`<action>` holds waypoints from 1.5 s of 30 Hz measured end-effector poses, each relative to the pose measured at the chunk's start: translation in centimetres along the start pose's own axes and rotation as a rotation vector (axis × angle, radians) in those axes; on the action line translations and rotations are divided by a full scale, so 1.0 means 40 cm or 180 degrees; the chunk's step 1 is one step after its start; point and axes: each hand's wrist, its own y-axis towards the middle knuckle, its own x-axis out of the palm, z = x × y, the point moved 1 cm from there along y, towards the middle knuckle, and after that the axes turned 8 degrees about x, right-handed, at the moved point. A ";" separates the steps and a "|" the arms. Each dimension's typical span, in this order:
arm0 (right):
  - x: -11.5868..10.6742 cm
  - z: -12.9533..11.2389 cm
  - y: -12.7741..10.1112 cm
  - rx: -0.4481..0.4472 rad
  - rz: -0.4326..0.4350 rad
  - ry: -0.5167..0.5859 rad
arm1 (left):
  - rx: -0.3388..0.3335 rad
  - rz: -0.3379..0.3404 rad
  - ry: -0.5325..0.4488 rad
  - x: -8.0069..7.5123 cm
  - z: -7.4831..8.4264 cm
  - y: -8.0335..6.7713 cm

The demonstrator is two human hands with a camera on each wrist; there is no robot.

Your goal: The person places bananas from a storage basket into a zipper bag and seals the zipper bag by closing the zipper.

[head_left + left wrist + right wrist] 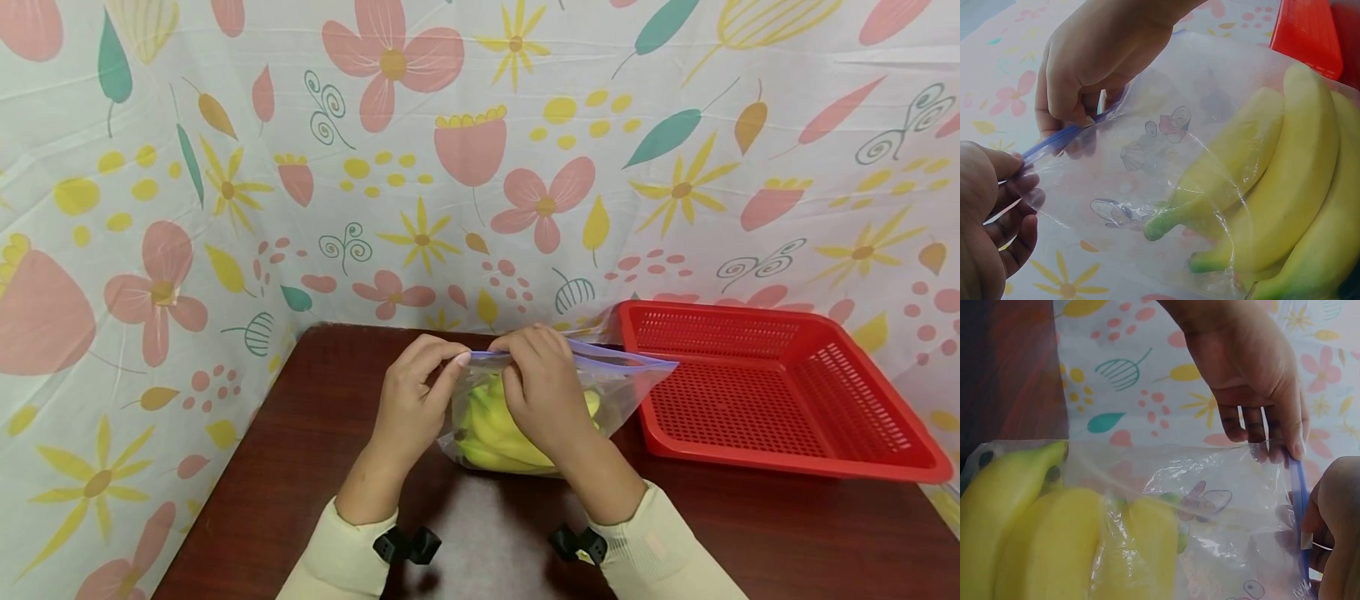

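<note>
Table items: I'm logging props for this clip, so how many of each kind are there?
Bananas: 3 visible, inside the bag
Bag: 1, clear, blue zip strip pinched by left hand and right hand
Basket: 1, red
Total: 5

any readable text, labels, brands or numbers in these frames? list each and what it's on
None readable.
Clear zip bag: small printed cartoon figures, no letters that I can make out.
Bananas: no sticker in view.
Red basket: no label in view.
Flowered cloth: pattern only, no words.
Left hand and right hand pinch the bag's blue zip strip, which is plain.
</note>
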 end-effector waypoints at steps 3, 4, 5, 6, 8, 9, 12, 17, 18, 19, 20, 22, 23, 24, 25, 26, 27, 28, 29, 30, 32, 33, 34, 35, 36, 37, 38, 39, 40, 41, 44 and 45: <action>-0.001 0.001 0.000 0.0011 0.0007 0.0003 | -0.0011 0.0003 -0.0010 -0.002 0.000 0.001; -0.002 0.002 0.000 0.0011 0.0009 0.0000 | -0.0015 0.0002 -0.0012 -0.002 0.000 0.002; -0.002 0.003 0.000 0.0017 0.0015 -0.0002 | -0.0017 0.0003 -0.0014 -0.003 0.000 0.002; -0.002 0.004 0.000 0.0022 0.0023 -0.0001 | -0.0018 0.0005 -0.0012 -0.003 0.000 0.003; -0.003 0.007 0.001 0.0035 0.0042 0.0005 | -0.0023 0.0015 -0.0005 -0.005 -0.001 0.004; -0.003 0.009 0.000 0.0043 0.0057 0.0009 | -0.0025 0.0025 -0.0005 -0.006 -0.002 0.004; -0.004 0.013 0.000 0.0057 0.0091 0.0014 | -0.0028 0.0053 0.0008 -0.008 -0.006 0.003; -0.007 0.018 -0.002 0.0055 0.0113 0.0033 | -0.0043 0.0069 0.0015 -0.012 -0.008 0.002; -0.008 0.019 -0.002 0.0052 0.0118 0.0033 | -0.0042 0.0069 0.0019 -0.012 -0.008 0.002; -0.009 0.019 -0.002 0.0051 0.0119 0.0032 | -0.0039 0.0071 0.0025 -0.013 -0.009 0.002; -0.010 0.020 -0.003 0.0054 0.0123 0.0033 | -0.0041 0.0072 0.0026 -0.013 -0.010 0.002; -0.012 0.022 -0.003 0.0063 0.0135 0.0028 | -0.0045 0.0077 0.0021 -0.014 -0.010 0.003; -0.012 0.022 -0.003 0.0074 0.0136 0.0035 | -0.0044 0.0083 0.0023 -0.015 -0.010 0.003; -0.013 0.023 -0.003 0.0082 0.0135 0.0037 | -0.0049 0.0082 0.0022 -0.015 -0.012 0.003; -0.013 0.024 -0.003 0.0088 0.0137 0.0041 | -0.0052 0.0082 0.0026 -0.016 -0.012 0.003; -0.013 0.025 -0.004 0.0093 0.0139 0.0045 | -0.0050 0.0085 0.0028 -0.016 -0.011 0.004; -0.013 0.026 -0.004 0.0100 0.0137 0.0048 | -0.0046 0.0086 0.0039 -0.016 -0.012 0.004; -0.014 0.027 -0.005 0.0104 0.0137 0.0049 | -0.0044 0.0087 0.0048 -0.016 -0.012 0.003; -0.014 0.027 -0.005 0.0103 0.0136 0.0044 | -0.0048 0.0086 0.0054 -0.016 -0.013 0.004; -0.014 0.028 -0.006 0.0105 0.0135 0.0035 | -0.0051 0.0084 0.0056 -0.016 -0.013 0.003; -0.014 0.029 -0.007 0.0122 0.0127 0.0032 | -0.0057 0.0080 0.0058 -0.016 -0.014 0.003; -0.014 0.029 -0.007 0.0134 0.0118 0.0031 | -0.0065 0.0076 0.0057 -0.016 -0.015 0.003; -0.014 0.029 -0.007 0.0146 0.0108 0.0029 | -0.0071 0.0074 0.0056 -0.016 -0.015 0.003; -0.015 0.029 -0.007 0.0155 0.0097 0.0031 | -0.0073 0.0074 0.0052 -0.016 -0.015 0.003; -0.015 0.029 -0.007 0.0166 0.0083 0.0032 | -0.0078 0.0074 0.0049 -0.016 -0.015 0.003; -0.016 0.028 -0.006 0.0176 0.0068 0.0028 | -0.0082 0.0073 0.0046 -0.016 -0.014 0.003; -0.017 0.027 -0.006 0.0183 0.0055 0.0023 | -0.0083 0.0074 0.0046 -0.016 -0.014 0.003; -0.017 0.026 -0.006 0.0188 0.0044 0.0018 | -0.0083 0.0076 0.0044 -0.016 -0.014 0.003; -0.018 0.026 -0.006 0.0189 0.0035 0.0014 | -0.0084 0.0077 0.0044 -0.017 -0.013 0.004; -0.018 0.025 -0.006 0.0190 0.0029 0.0011 | -0.0082 0.0079 0.0041 -0.017 -0.013 0.003; -0.018 0.024 -0.006 0.0184 0.0030 0.0001 | -0.0073 0.0084 0.0035 -0.017 -0.013 0.004; -0.018 0.024 -0.006 0.0183 0.0034 0.0005 | -0.0068 0.0085 0.0034 -0.017 -0.014 0.004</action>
